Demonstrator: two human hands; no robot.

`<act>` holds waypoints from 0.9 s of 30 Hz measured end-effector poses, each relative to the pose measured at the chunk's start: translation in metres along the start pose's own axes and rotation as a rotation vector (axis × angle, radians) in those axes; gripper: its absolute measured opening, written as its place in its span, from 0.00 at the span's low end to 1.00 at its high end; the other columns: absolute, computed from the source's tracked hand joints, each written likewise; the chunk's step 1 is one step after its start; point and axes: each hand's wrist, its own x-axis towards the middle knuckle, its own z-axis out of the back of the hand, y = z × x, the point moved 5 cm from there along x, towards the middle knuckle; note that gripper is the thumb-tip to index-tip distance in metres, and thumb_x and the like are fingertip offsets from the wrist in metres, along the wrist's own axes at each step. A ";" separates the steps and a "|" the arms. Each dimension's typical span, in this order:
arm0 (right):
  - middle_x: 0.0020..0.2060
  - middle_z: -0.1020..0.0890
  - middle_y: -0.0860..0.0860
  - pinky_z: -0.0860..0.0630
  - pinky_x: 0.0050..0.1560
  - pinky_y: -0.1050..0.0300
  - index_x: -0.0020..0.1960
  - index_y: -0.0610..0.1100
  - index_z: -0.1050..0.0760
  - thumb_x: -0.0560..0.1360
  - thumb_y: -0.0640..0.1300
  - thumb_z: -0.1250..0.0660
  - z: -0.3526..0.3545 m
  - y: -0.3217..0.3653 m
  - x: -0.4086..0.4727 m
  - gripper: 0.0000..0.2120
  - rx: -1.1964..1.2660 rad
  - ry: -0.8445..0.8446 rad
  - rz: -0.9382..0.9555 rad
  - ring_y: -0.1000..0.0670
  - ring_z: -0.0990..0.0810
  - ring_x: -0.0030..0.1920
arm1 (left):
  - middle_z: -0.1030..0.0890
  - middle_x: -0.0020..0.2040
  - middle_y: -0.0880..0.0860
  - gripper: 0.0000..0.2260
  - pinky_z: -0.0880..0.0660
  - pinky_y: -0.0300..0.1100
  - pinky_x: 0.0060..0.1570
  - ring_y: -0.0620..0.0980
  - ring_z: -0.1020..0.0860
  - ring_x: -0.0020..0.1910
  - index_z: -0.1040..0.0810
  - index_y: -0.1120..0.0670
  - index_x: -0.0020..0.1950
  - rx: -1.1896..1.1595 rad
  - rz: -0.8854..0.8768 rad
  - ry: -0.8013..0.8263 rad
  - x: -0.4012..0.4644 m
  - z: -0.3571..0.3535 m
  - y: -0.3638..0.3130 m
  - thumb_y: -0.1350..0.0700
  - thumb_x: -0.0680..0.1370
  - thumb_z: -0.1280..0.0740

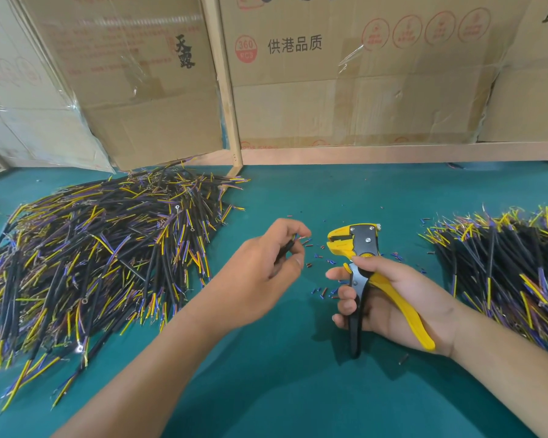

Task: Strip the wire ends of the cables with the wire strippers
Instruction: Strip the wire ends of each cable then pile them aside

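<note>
the left hand is curled over a single black cable, pinching it between thumb and fingers so that its coloured wire ends poke out past the fingertips toward the right. most of that cable is hidden inside the hand. the right hand grips the yellow and black wire strippers by the handles, fingers wrapped round the black handle and the yellow handle lying across the palm. the tool's head points away from the person, its jaws parted and facing left toward the wire ends, with a small gap between the two.

both hands hover over a green desk. short bits of stripped insulation, blue and brown, lie scattered on the desk around and between the hands. a large pile of cables lies on the left part of the desk, black sheaths with yellow, blue and brown wire ends, a few tipped with ring terminals. a second pile lies at the right edge, just beside the right wrist. flattened cardboard boxes with printed chinese characters stand along the back of the desk, held behind a wooden frame.
</note>
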 end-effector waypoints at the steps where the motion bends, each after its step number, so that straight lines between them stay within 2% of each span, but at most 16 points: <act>1: 0.36 0.24 0.42 0.22 0.51 0.39 0.58 0.36 0.19 0.74 0.50 0.26 0.001 0.000 0.000 0.20 -0.001 -0.001 0.000 0.42 0.23 0.35 | 0.24 0.43 0.41 0.12 0.36 0.32 0.34 0.47 0.34 0.29 0.31 0.50 0.63 0.002 0.001 0.000 0.000 -0.001 0.001 0.56 0.80 0.40; 6: 0.36 0.24 0.42 0.22 0.51 0.39 0.58 0.36 0.19 0.73 0.50 0.25 0.000 0.000 -0.001 0.20 0.005 -0.013 -0.003 0.42 0.23 0.35 | 0.23 0.46 0.41 0.15 0.36 0.29 0.34 0.46 0.31 0.30 0.33 0.48 0.66 0.016 0.002 0.025 0.000 -0.004 0.006 0.57 0.80 0.43; 8: 0.36 0.24 0.42 0.22 0.51 0.39 0.57 0.36 0.19 0.73 0.50 0.25 -0.002 0.000 -0.001 0.20 0.006 -0.014 -0.003 0.42 0.23 0.35 | 0.24 0.49 0.39 0.21 0.32 0.31 0.39 0.46 0.26 0.37 0.38 0.47 0.73 0.003 -0.025 0.067 -0.001 -0.006 0.005 0.62 0.81 0.46; 10: 0.36 0.24 0.42 0.22 0.51 0.39 0.57 0.36 0.19 0.73 0.50 0.26 -0.004 0.000 -0.003 0.20 0.001 -0.011 0.001 0.43 0.24 0.35 | 0.24 0.52 0.40 0.24 0.29 0.38 0.47 0.48 0.23 0.47 0.44 0.46 0.76 -0.029 -0.073 0.066 -0.001 -0.006 0.002 0.65 0.83 0.48; 13: 0.36 0.25 0.42 0.22 0.51 0.39 0.57 0.36 0.19 0.72 0.50 0.25 -0.007 0.001 -0.005 0.20 -0.002 -0.025 0.007 0.43 0.24 0.35 | 0.22 0.58 0.47 0.18 0.28 0.41 0.49 0.51 0.24 0.44 0.41 0.44 0.69 -0.152 -0.095 -0.010 0.000 -0.001 0.000 0.63 0.83 0.49; 16: 0.36 0.25 0.42 0.21 0.49 0.40 0.56 0.35 0.19 0.71 0.49 0.24 -0.011 0.002 -0.008 0.21 0.000 -0.051 0.019 0.43 0.24 0.34 | 0.20 0.60 0.47 0.13 0.27 0.42 0.46 0.52 0.23 0.40 0.40 0.44 0.60 -0.262 -0.072 -0.075 0.001 0.004 -0.001 0.62 0.83 0.48; 19: 0.36 0.26 0.42 0.21 0.48 0.40 0.56 0.35 0.20 0.74 0.47 0.28 -0.016 0.003 -0.010 0.17 0.007 -0.084 0.022 0.43 0.25 0.33 | 0.20 0.61 0.49 0.09 0.27 0.40 0.43 0.54 0.21 0.39 0.41 0.47 0.54 -0.318 -0.069 -0.081 0.001 0.007 -0.003 0.62 0.83 0.48; 22: 0.36 0.27 0.42 0.20 0.47 0.41 0.55 0.35 0.20 0.76 0.49 0.32 -0.017 0.002 -0.012 0.17 0.003 -0.100 0.025 0.43 0.25 0.33 | 0.20 0.61 0.48 0.06 0.25 0.41 0.43 0.56 0.19 0.41 0.42 0.52 0.52 -0.317 -0.058 -0.077 0.002 0.007 -0.002 0.62 0.84 0.47; 24: 0.36 0.27 0.42 0.21 0.49 0.41 0.56 0.35 0.20 0.76 0.48 0.30 -0.017 0.002 -0.011 0.17 0.002 -0.082 0.023 0.43 0.25 0.34 | 0.19 0.61 0.47 0.06 0.22 0.43 0.44 0.56 0.17 0.44 0.40 0.51 0.52 -0.304 -0.056 -0.078 0.002 0.007 -0.001 0.62 0.84 0.46; 27: 0.35 0.26 0.42 0.21 0.47 0.40 0.55 0.35 0.19 0.69 0.48 0.23 -0.012 0.002 -0.008 0.21 -0.006 -0.084 0.018 0.43 0.25 0.33 | 0.18 0.58 0.50 0.09 0.19 0.44 0.47 0.51 0.16 0.48 0.28 0.52 0.56 -0.197 -0.066 -0.108 0.002 0.008 0.000 0.64 0.84 0.45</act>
